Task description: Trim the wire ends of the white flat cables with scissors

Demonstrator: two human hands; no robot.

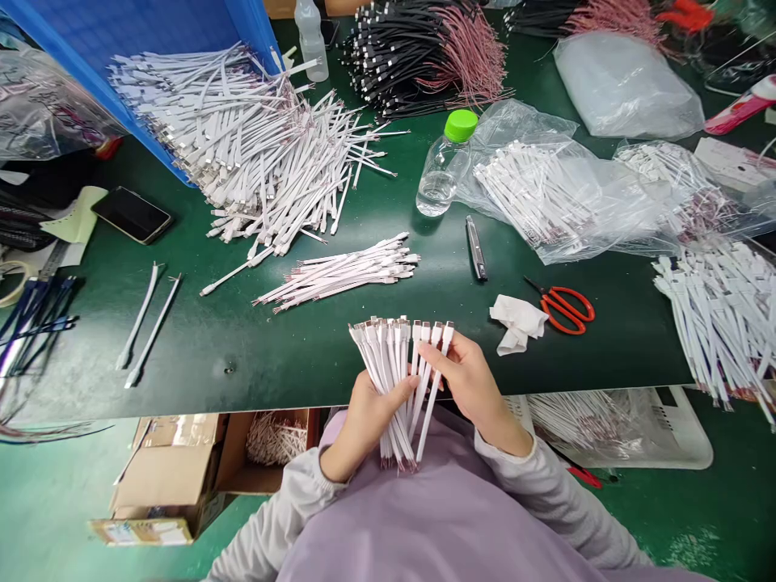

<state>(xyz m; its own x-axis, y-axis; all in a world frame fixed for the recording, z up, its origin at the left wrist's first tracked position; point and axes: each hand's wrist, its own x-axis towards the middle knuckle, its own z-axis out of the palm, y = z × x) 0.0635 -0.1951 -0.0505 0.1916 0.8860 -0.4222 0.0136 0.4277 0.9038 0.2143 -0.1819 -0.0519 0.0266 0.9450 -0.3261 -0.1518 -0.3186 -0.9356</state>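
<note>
A fanned bundle of short white USB cables (388, 356) is held upright at the table's front edge, connectors up and bare wire ends down. My left hand (369, 412) is closed around the bundle, its thumb pressed across the front. At the bundle's right side, my right hand (476, 388) pinches several cables that stand a little apart, thumb just below the connectors. Beyond my hands lies a small loose stack of white cables (352, 271). Behind it a large heap of white cables (260, 153) spills from a blue bin (200, 24).
Orange-handled scissors (567, 309), a crumpled tissue (517, 322), a utility knife (476, 249) and a green-capped bottle (445, 166) stand or lie to the right. Bagged white cables (546, 194) are behind them. On the left are a phone (132, 215) and two single cables (145, 323).
</note>
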